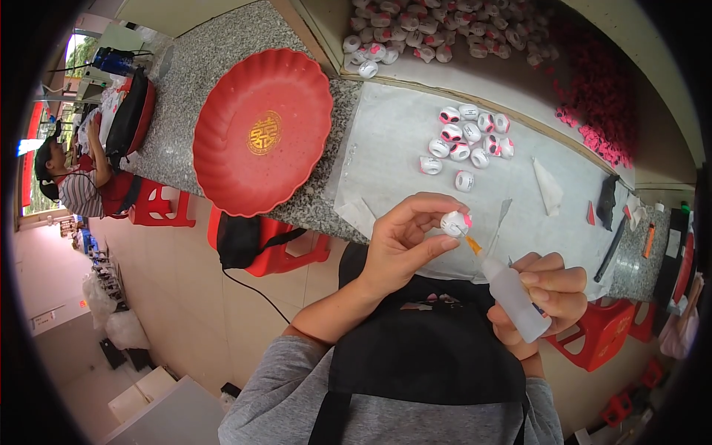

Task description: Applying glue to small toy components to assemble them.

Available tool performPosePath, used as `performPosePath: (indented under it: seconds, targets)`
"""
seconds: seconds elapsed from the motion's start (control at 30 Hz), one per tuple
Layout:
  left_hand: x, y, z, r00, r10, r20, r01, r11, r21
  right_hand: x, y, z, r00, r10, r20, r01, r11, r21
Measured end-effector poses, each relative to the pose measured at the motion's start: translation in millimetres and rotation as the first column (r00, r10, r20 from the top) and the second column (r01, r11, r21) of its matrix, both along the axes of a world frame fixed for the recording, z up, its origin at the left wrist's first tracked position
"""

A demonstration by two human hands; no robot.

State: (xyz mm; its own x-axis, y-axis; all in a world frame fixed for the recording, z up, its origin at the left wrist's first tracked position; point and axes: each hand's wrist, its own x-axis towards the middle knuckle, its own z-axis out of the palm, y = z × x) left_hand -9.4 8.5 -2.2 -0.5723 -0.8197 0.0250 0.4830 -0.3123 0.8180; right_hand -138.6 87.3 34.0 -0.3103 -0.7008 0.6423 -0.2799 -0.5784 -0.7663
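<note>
Between thumb and fingers, my left hand (404, 241) pinches a small round white piece with a pink part (454, 223). My right hand (552, 289) grips a translucent squeeze bottle (513, 293), tilted so its orange-yellow nozzle (473, 245) points up and left. The nozzle's tip is at or very near the lower right of the white piece; whether they touch I cannot tell. Beyond my hands, several similar white pieces with pink and black parts (460, 153) lie grouped on a whitish sheet (393, 148) covering the worktop.
A large red scalloped tray (222, 148) stands on the granite counter (178, 96) at left. Behind a low ledge lie heaps of white pieces (445, 30) and pink parts (601, 141). Paper scraps (547, 185) and an orange tool (650, 239) are at right. Another person (78, 174) sits far left.
</note>
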Motion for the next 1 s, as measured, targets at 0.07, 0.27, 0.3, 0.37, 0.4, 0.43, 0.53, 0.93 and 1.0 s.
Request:
performPosePath:
  seconds: [0.07,0.27,0.3,0.37,0.4,0.43,0.53,0.93,1.0]
  targets:
    - [-0.3,-0.9,-1.4,0.999,0.024,0.026,-0.021,0.993,-0.118,0.2,0.5,0.3,1.000,-0.002,0.000,0.002,1.000,0.014]
    - [-2.0,-0.3,-2.8,0.995,0.063,0.078,-0.044,0.974,-0.220,-3.4,2.7,4.7,0.998,0.061,-0.031,-0.058,0.995,0.082]
    - [-1.8,-0.2,-3.2,0.995,0.061,0.077,-0.043,0.975,-0.218,-3.8,2.8,5.0,0.998,0.059,-0.032,-0.056,0.995,0.083]
    - [-1.0,-0.5,-3.6,0.990,0.071,0.121,-0.042,0.971,-0.234,-4.7,2.7,5.9,0.998,0.050,-0.043,-0.046,0.994,0.094]
    - [-0.9,-0.7,-4.1,0.991,0.064,0.115,-0.036,0.972,-0.231,-5.1,1.9,5.4,0.998,0.043,-0.049,-0.038,0.995,0.097]
    - [-0.4,-0.9,-4.8,0.994,0.058,0.091,-0.036,0.973,-0.228,-5.2,0.0,3.7,0.997,0.043,-0.064,-0.039,0.997,0.070]
    - [0.1,-2.9,-3.5,0.997,0.065,0.047,-0.053,0.974,-0.220,-10.2,-6.1,1.6,0.998,0.025,-0.064,-0.023,0.999,0.036]
    - [13.8,-17.6,-0.7,0.962,0.273,0.009,-0.269,0.954,-0.132,-150.6,-66.7,-11.4,0.920,-0.172,-0.354,0.347,0.775,0.528]
    - [11.3,-14.5,1.0,0.964,0.265,0.019,-0.260,0.957,-0.127,-166.3,-85.3,-16.1,0.776,-0.165,-0.609,0.521,0.713,0.469]
